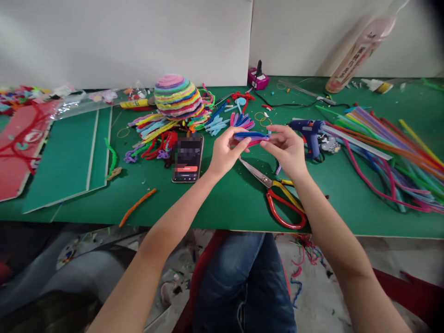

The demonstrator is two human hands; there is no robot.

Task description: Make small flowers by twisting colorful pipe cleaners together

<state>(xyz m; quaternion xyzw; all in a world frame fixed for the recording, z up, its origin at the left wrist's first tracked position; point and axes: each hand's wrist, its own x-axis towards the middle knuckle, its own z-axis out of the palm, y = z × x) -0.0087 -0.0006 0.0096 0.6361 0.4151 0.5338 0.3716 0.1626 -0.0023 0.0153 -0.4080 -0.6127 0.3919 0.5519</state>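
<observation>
Between my two hands is a short bundle of blue, purple and pink pipe cleaners (252, 137), held above the table. My left hand (227, 152) is closed around its left end, thumb in front. The fingers of my right hand (287, 150) pinch its right end. Just behind the bundle lies a fan of blue and pink pipe-cleaner pieces (242, 121). Scissors (266, 181) with red and yellow handles rest below my hands, blades pointing up and left. A blue glue gun (310, 134) lies beyond my right hand.
Left of my hands are a phone (187, 159) and a striped pipe-cleaner dome (178, 97) among cut pieces. Long pipe cleaners (385, 152) spread at right. A pink bottle (360, 55) stands at the back. Green boards (69, 162) and an orange piece (138, 207) lie left.
</observation>
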